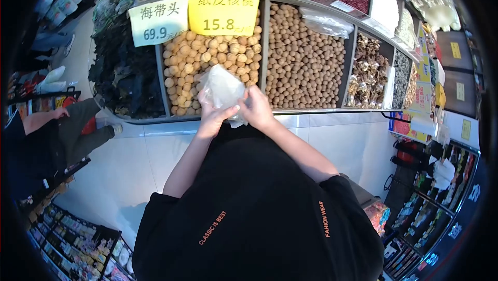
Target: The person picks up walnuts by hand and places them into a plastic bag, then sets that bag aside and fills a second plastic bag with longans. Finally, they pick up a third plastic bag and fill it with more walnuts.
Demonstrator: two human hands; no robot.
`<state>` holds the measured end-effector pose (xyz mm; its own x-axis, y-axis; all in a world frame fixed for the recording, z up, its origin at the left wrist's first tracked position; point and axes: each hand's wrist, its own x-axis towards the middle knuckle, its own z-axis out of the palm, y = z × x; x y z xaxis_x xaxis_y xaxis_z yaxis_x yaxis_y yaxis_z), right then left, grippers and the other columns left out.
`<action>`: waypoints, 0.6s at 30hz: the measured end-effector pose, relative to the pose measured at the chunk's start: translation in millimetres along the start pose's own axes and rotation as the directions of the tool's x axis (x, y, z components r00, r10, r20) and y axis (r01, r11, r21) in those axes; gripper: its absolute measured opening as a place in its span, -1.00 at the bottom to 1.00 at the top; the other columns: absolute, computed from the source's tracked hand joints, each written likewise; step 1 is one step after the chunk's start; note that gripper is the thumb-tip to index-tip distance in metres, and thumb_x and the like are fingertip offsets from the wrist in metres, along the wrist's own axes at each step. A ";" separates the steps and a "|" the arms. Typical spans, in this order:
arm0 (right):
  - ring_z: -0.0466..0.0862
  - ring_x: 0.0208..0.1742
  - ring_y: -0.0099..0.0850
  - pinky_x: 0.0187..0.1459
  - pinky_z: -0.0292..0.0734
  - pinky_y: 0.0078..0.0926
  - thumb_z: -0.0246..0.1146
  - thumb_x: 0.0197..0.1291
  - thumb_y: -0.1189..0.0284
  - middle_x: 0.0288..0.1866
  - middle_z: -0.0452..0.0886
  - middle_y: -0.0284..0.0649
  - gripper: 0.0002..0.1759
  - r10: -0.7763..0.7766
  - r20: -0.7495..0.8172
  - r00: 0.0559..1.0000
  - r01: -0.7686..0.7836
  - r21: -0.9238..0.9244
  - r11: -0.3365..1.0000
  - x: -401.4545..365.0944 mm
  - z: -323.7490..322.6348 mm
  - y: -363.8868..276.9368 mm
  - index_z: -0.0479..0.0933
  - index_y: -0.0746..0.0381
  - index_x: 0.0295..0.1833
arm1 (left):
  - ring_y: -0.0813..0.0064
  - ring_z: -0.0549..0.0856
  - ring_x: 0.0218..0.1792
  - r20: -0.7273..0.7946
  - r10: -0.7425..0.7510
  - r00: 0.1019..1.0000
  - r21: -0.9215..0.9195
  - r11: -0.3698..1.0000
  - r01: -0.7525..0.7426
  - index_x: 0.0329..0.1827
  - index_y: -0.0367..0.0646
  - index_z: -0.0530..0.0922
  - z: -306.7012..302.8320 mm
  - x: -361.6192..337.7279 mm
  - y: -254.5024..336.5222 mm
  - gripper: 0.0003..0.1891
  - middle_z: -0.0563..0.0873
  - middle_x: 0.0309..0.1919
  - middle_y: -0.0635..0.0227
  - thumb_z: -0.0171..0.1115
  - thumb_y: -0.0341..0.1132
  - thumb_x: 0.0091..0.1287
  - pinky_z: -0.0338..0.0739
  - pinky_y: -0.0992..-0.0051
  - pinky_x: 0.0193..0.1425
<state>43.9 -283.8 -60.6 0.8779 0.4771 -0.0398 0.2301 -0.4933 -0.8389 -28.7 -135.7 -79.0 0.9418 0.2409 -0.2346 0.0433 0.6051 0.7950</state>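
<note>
A crumpled, translucent plastic bag (224, 88) is held between my two hands, in front of the bin of walnuts (212, 50). My left hand (211, 119) has its fingers closed on the bag's left and lower side. On the bag's right side, my right hand (256, 106) pinches its edge. What the bag holds, if anything, cannot be made out. Above the walnuts hang a yellow price sign (223, 14) and a pale green one (158, 21).
Right of the walnuts is a bin of smaller brown nuts (303, 63), with a clear bag (327, 23) on it. Dark dried seaweed (127, 73) lies on the left. Another person (67, 125) stands at the left; shelves (441, 193) line the right.
</note>
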 end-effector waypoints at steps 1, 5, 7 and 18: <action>0.63 -0.29 0.03 -0.26 0.53 -0.12 0.35 0.17 0.42 -0.30 0.56 0.03 -0.69 0.015 0.013 1.000 -0.014 -0.049 0.999 -1.1 -0.1 -1.2 0.34 0.22 -0.12 | 0.30 0.48 0.31 -0.029 -0.017 0.999 0.025 1.000 0.017 0.47 -0.14 0.00 5.6 -0.5 -2.9 0.05 0.39 0.30 0.19 0.59 -0.49 0.00 0.46 0.21 0.39; 0.67 -0.13 0.15 -0.15 0.56 -0.03 0.34 0.19 0.31 -0.17 0.63 0.14 -0.47 0.120 0.061 0.991 -0.113 -0.110 0.987 0.2 -8.8 2.1 0.27 0.24 0.17 | 0.34 0.55 0.25 -0.149 0.112 0.982 0.153 0.984 -0.089 0.43 -0.21 0.13 16.9 -0.6 -18.4 -0.17 0.47 0.26 0.18 0.46 -0.55 0.15 0.54 0.33 0.29; 0.67 -0.13 0.15 -0.13 0.57 -0.05 0.34 0.19 0.31 -0.16 0.64 0.14 -0.42 0.148 0.105 0.983 -0.144 -0.050 0.988 3.7 -19.7 5.9 0.28 0.26 0.24 | 0.40 0.60 0.20 -0.233 0.083 0.969 0.077 0.995 -0.067 0.36 -0.26 0.28 2.8 8.3 -27.3 -0.40 0.56 0.20 0.20 0.33 -0.57 0.28 0.56 0.38 0.25; 0.53 -0.38 -0.66 -0.31 0.55 -0.63 0.30 0.37 0.41 -0.35 0.55 -0.41 -0.83 0.325 0.383 0.865 -0.473 0.401 0.784 2.3 -49.8 75.7 0.49 0.27 -0.12 | 0.29 0.56 0.24 -0.153 0.272 0.950 0.444 0.878 -0.180 0.44 -0.28 0.09 23.4 46.6 -39.7 -0.41 0.49 0.26 0.03 0.04 -0.62 0.37 0.46 0.37 0.32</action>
<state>84.3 -356.2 -97.2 0.6730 0.5309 -0.5150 -0.4031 -0.3205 -0.8572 21.3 -166.3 -108.4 0.8556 0.5094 -0.0925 0.0168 0.1512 0.9884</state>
